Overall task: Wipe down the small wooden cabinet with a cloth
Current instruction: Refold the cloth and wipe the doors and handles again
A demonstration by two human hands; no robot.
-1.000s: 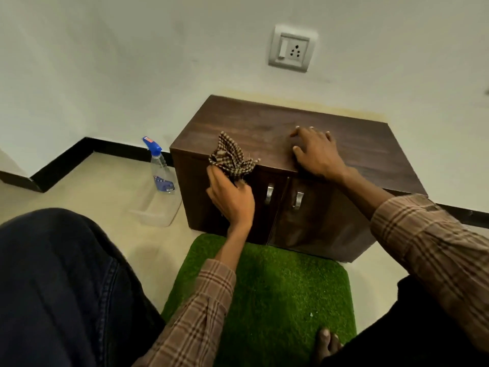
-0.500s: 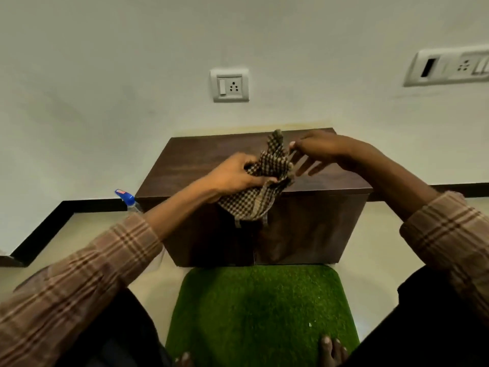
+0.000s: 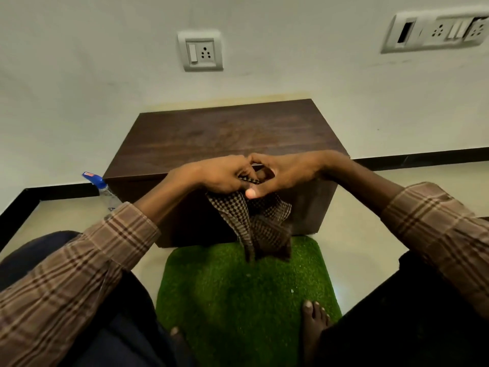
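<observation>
Both hands had a grip on the brown-and-cream checked cloth (image 3: 254, 223). My left hand (image 3: 222, 174) had its fingers curled round the bunched top edge; my right hand (image 3: 284, 172) pinched the same bunch from the other side, thumb pressed on the front, fingertips of both meeting above it. The rest of the cloth hung loose below the hands, in front of the small dark-brown wooden cabinet (image 3: 225, 136), its lowest corner over the back edge of the green artificial-grass mat (image 3: 243, 295). I couldn't tell if it touched the mat.

The cabinet stood on the floor against the white wall, top bare, the cloth not on it. I judged I was refolding, not wiping.

Risks as I saw them:
- Cloth held only at a narrow bunch; a hand change could drop it onto the mat and pick up grit, which would then scratch the veneer.
- Going in with a loose wad gives poor contact and streaks; the dangling tail could snag on the door hardware, hidden here.
- The clear spray bottle with a blue nozzle (image 3: 104, 190) stood just beside the cabinet's left corner, close to my left sleeve (image 3: 79, 266); a wide sweep could tip it.
</observation>
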